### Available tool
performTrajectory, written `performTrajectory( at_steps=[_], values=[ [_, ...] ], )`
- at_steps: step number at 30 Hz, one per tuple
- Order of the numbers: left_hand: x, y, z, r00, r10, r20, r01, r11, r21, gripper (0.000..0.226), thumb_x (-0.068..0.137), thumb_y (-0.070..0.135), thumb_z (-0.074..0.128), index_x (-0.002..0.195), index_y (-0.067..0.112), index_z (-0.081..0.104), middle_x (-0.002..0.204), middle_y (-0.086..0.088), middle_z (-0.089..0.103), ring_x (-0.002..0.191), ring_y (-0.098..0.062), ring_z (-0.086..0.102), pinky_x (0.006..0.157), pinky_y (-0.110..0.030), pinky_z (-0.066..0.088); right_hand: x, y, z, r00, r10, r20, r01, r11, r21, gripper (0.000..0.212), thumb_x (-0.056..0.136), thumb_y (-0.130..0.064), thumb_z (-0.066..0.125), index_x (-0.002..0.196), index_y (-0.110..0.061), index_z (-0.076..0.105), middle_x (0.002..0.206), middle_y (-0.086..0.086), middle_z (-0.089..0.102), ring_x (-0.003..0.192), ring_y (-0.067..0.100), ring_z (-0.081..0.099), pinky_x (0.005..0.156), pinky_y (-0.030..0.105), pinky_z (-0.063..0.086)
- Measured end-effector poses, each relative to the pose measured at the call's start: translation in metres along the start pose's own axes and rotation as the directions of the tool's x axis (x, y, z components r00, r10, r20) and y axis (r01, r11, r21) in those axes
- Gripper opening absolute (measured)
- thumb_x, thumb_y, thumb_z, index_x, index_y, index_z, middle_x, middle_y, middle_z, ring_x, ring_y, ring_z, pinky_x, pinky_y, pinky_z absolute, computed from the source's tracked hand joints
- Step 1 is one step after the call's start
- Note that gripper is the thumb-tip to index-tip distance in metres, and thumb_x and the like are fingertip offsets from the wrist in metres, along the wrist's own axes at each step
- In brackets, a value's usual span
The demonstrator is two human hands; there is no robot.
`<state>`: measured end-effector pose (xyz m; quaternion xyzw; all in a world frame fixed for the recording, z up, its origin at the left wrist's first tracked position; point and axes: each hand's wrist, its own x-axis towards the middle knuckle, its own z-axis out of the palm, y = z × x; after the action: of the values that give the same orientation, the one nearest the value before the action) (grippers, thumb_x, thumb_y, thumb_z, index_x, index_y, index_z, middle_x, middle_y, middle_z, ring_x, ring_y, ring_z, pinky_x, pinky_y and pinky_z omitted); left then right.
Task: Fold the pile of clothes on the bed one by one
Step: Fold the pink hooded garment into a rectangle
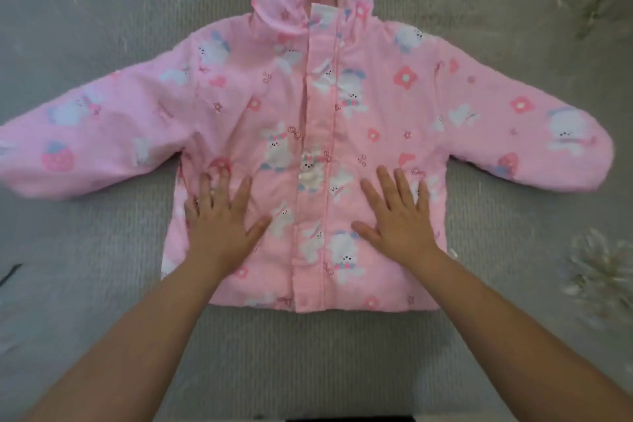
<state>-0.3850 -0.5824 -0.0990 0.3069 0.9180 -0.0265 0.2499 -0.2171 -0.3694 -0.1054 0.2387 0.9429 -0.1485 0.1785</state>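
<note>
A small pink hooded jacket [376, 106] printed with white bunnies and flowers lies face up and spread flat on the bed, front closed, hood pointing away from me, both sleeves stretched out to the sides. My left hand [222, 216] presses flat on the jacket's lower left front panel, fingers straight and spread. On the lower right front panel my right hand [399, 212] lies flat the same way. Neither hand grips any fabric.
The bed is covered by a grey textured bedspread [308, 353] with pale flower patterns [603, 267] at the right edge and far corners. A dark object [10, 272] peeks in at the left edge. No other clothes are in view.
</note>
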Motion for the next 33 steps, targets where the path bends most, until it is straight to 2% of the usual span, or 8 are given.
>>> performTrajectory(
  at_steps=[9,12,16,19,22,25,29,33],
  values=[
    [-0.047,0.012,0.002,0.966,0.02,0.257,-0.063,0.985,0.162,0.084,0.083,0.065,0.039,0.146,0.024,0.004,0.154,-0.015,0.003,0.139,-0.038,0.009,0.111,-0.045,0.019,-0.072,0.01,0.002,0.993,-0.002,0.121,0.006,0.999,-0.04,0.07,0.091,-0.054,0.036,0.147,-0.021,0.011,0.156,0.001,-0.001,0.143,0.017,0.002,0.112,0.038,0.004],
    [-0.058,0.021,-0.01,0.958,0.062,0.278,-0.122,0.971,0.207,0.07,0.086,0.063,0.034,0.142,0.022,0.022,0.145,-0.012,0.031,0.127,-0.03,0.039,0.095,-0.037,0.039,-0.082,0.019,-0.011,0.996,0.088,-0.027,-0.081,0.975,0.207,0.057,0.092,-0.047,0.042,0.135,-0.01,0.042,0.141,0.013,0.042,0.13,0.024,0.039,0.101,0.035,0.029],
    [-0.041,0.039,-0.025,0.989,0.147,-0.027,-0.147,0.989,-0.009,0.058,0.09,0.044,0.045,0.134,0.007,0.041,0.135,-0.018,0.046,0.126,-0.032,0.041,0.101,-0.042,0.035,-0.048,0.046,-0.041,0.634,0.773,-0.022,-0.39,0.344,0.854,0.04,0.09,-0.03,0.055,0.117,-0.001,0.055,0.115,0.015,0.061,0.108,0.029,0.056,0.084,0.028,0.039],
    [-0.022,0.072,-0.02,0.913,0.372,-0.167,-0.382,0.924,-0.03,0.074,0.083,0.046,0.046,0.134,-0.007,0.037,0.14,-0.028,0.036,0.13,-0.045,0.032,0.106,-0.05,0.028,-0.009,0.067,-0.052,0.376,0.9,0.219,-0.236,-0.136,0.962,0.049,0.086,-0.026,0.062,0.127,-0.004,0.046,0.124,0.013,0.057,0.112,0.027,0.055,0.098,0.03,0.041],
    [-0.014,0.095,0.01,0.942,0.327,0.071,-0.328,0.944,0.009,0.072,0.094,0.043,0.038,0.145,0.007,0.002,0.153,-0.013,-0.007,0.142,-0.027,-0.004,0.114,-0.035,0.0,0.02,0.076,-0.065,0.317,0.865,0.39,0.097,-0.439,0.893,0.058,0.082,-0.011,0.065,0.133,-0.011,0.038,0.126,0.012,0.054,0.107,0.028,0.059,0.093,0.041,0.048],
    [-0.008,0.098,0.02,0.947,0.3,0.118,-0.299,0.954,-0.025,0.067,0.096,0.038,0.036,0.146,0.013,-0.002,0.154,-0.006,-0.013,0.142,-0.021,-0.01,0.112,-0.033,-0.005,0.031,0.062,-0.084,0.297,0.953,0.063,-0.032,-0.056,0.998,0.054,0.08,-0.002,0.059,0.131,-0.002,0.043,0.127,0.013,0.054,0.112,0.027,0.055,0.097,0.023,0.04],
    [-0.026,0.081,0.008,0.953,0.217,-0.211,-0.279,0.899,-0.338,0.058,0.092,0.022,0.051,0.14,0.001,0.027,0.15,-0.015,0.022,0.14,-0.028,0.017,0.113,-0.034,0.009,0.015,0.002,-0.086,0.665,0.344,-0.663,0.015,0.881,0.472,0.044,0.072,0.006,0.049,0.115,0.006,0.058,0.099,0.031,0.06,0.091,0.045,0.057,0.077,0.035,0.037],
    [-0.04,0.053,-0.003,0.765,-0.61,-0.204,0.203,0.53,-0.823,0.068,0.087,0.027,0.058,0.138,-0.007,0.028,0.142,-0.025,0.033,0.133,-0.034,0.03,0.111,-0.04,0.021,0.005,-0.044,-0.048,0.978,-0.071,-0.194,0.087,0.993,0.074,0.055,0.084,-0.005,0.05,0.136,-0.02,0.043,0.145,0.01,0.035,0.135,0.029,0.028,0.108,0.052,0.012]
  ],
)
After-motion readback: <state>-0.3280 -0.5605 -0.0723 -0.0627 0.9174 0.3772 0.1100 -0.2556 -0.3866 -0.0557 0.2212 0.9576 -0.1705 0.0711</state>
